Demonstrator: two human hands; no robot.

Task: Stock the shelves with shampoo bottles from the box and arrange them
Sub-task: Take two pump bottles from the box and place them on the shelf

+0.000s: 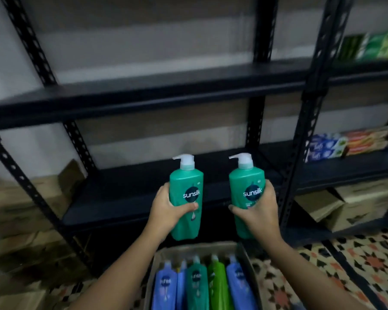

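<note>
Two teal-green Sunsilk pump bottles are held upright in the air, side by side but apart, in front of the lower black shelf [126,198] and above the open cardboard box [202,247]. The left hand [166,209] wraps the left bottle [186,198] around its middle, thumb across the label; the right hand [259,211] grips the right bottle [246,193] the same way, fingers curled behind and thumb low on the front. Neither bottle touches the shelf yet.

These look like full, rigid plastic bottles — probably fairly heavy for one hand each, with smooth glossy sides that could slide in a loose grip. The mid-body hold seems the sound one; the white pump heads at the top are likely the weak spot and a poor place to lift from. Setting each down flat on its base should keep it from tipping.

In the box below lie more bottles [197,285] — blue, teal and a bright green one — packed close together. The shelf in front and the one above carry nothing visible here. To the right, a neighbouring rack holds boxed goods [345,144], blurred, and cartons [349,204] sit beneath it on the patterned floor [356,265].
</note>
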